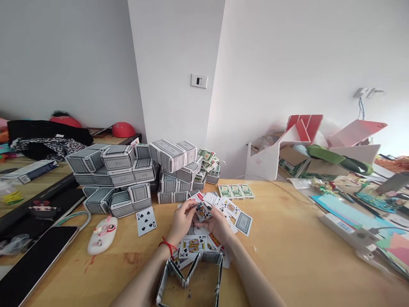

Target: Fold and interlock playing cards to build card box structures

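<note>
Above the middle of the wooden table, my left hand and my right hand come together, both closed on a playing card with a court figure. A red cord circles my left wrist. Beneath and around my hands lie loose playing cards, among them a king of spades and a face-down card. Between my forearms stands a frame of folded cards, open at the top, with a V-shaped dip at its far side. Exactly how my fingertips grip the card is partly hidden.
Boxes built of folded cards are stacked at the back left. Three green card packs lie behind my hands. A five of spades, a white mouse and a keyboard are left; a power strip and coloured paper are right.
</note>
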`<action>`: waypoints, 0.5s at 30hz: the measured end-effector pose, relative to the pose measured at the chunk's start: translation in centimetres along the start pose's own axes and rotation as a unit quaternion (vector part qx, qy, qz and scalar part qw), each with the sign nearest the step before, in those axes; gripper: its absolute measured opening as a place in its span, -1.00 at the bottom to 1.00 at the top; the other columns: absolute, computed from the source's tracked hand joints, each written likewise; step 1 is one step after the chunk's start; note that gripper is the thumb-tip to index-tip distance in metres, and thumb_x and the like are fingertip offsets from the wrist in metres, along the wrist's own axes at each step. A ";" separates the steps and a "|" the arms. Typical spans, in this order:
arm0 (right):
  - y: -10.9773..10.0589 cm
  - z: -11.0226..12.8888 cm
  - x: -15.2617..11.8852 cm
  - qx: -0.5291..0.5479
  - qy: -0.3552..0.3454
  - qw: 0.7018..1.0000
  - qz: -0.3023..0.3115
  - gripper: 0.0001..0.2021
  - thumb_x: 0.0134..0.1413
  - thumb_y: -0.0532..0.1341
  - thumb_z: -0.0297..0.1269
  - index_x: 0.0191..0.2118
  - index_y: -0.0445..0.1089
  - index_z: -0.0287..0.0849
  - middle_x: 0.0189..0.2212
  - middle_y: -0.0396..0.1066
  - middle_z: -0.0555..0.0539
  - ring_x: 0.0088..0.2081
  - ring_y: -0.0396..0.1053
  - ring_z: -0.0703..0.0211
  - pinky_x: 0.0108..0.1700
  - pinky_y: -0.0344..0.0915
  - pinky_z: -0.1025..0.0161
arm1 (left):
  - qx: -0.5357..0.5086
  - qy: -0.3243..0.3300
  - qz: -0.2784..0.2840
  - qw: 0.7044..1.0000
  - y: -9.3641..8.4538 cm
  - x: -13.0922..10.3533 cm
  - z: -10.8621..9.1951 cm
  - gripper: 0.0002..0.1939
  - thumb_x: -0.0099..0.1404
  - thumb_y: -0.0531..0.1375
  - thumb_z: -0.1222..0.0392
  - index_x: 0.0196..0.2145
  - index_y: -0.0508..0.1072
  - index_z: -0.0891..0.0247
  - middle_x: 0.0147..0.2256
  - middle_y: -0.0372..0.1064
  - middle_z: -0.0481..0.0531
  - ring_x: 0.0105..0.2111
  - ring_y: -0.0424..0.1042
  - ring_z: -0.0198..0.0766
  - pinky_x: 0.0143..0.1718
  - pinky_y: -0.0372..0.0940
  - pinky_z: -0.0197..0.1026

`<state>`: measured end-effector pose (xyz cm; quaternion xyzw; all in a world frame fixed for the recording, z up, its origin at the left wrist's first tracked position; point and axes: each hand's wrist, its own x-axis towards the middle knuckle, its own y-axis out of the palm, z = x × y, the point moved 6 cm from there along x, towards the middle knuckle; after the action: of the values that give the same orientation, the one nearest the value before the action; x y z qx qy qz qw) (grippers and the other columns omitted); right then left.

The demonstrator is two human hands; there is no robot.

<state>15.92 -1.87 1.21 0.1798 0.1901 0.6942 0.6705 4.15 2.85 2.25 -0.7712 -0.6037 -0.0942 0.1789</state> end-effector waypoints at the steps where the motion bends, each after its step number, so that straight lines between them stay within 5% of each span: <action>1: 0.2 0.0 -0.1 0.024 0.015 0.999 0.017 -0.78 -0.04 0.21 -0.15 -0.28 0.32 -0.16 -0.38 0.43 -0.06 -0.38 0.41 0.13 -0.38 0.34 0.19 | -0.022 -0.012 0.013 1.000 0.3 -0.1 0.2 -0.83 0.20 0.09 0.18 -0.24 0.38 0.22 -0.29 0.45 0.06 -0.32 0.44 -0.21 -0.32 0.36 -0.18; 4: 0.2 -0.1 -0.2 0.058 0.054 0.996 0.039 -0.81 -0.06 0.23 -0.21 -0.30 0.32 -0.17 -0.40 0.45 -0.06 -0.35 0.42 0.11 -0.36 0.35 0.16 | -0.062 -0.031 0.049 0.996 1.1 -0.4 0.2 -0.83 0.22 0.08 0.15 -0.24 0.33 0.23 -0.30 0.44 0.05 -0.35 0.45 -0.22 -0.39 0.36 -0.21; 9: 0.1 -0.3 -0.2 0.067 0.081 0.993 0.051 -0.81 -0.01 0.16 -0.20 -0.30 0.38 -0.19 -0.43 0.46 -0.08 -0.36 0.41 0.12 -0.37 0.34 0.20 | -0.002 0.056 0.031 0.998 1.0 -0.7 -1.5 -0.93 0.23 0.09 0.21 -0.32 0.33 0.21 -0.16 0.42 0.09 -0.12 0.39 -0.20 -0.10 0.27 -0.13; 15: -0.6 -0.8 0.1 0.086 0.077 0.993 0.035 -0.77 0.03 0.14 -0.16 -0.34 0.42 -0.23 -0.48 0.45 -0.08 -0.42 0.38 0.17 -0.35 0.32 0.22 | 0.059 0.121 0.032 0.990 0.7 -0.8 -2.8 -0.99 0.22 0.08 0.27 -0.36 0.29 0.20 -0.12 0.39 0.10 -0.05 0.33 -0.17 -0.03 0.19 -0.08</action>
<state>16.02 -1.82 0.23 0.1899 0.2938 0.7100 0.6112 4.80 0.93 4.44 -0.7613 -0.5569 -0.1454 0.2985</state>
